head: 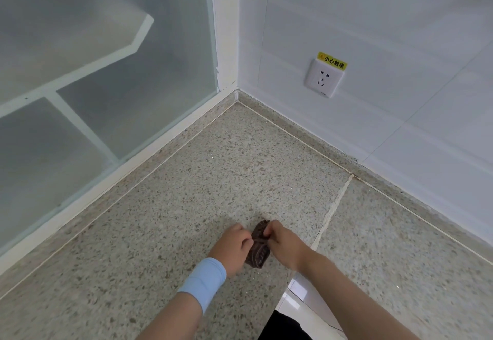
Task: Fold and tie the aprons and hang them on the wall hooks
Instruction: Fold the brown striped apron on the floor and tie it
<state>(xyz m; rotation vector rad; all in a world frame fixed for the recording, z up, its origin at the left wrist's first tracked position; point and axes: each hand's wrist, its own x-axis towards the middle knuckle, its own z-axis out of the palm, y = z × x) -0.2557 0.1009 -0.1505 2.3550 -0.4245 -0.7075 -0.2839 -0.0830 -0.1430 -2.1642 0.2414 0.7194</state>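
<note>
A small dark brown apron bundle (258,253), folded tight, lies on the speckled stone counter (186,193) near its front edge. My left hand (232,246) is on the bundle's left side and pinches a strap across its middle. From the right, my right hand (282,243) pinches the same strap at the bundle's upper part. A light blue wristband (202,281) is on my left wrist. No wall hooks are in view.
A frosted glass window with a white frame (106,72) bounds the counter on the left. White wall tiles carry a power socket (324,76) with a yellow warning label. A grouted seam (333,206) crosses the counter. White floor shows below the counter edge (301,294).
</note>
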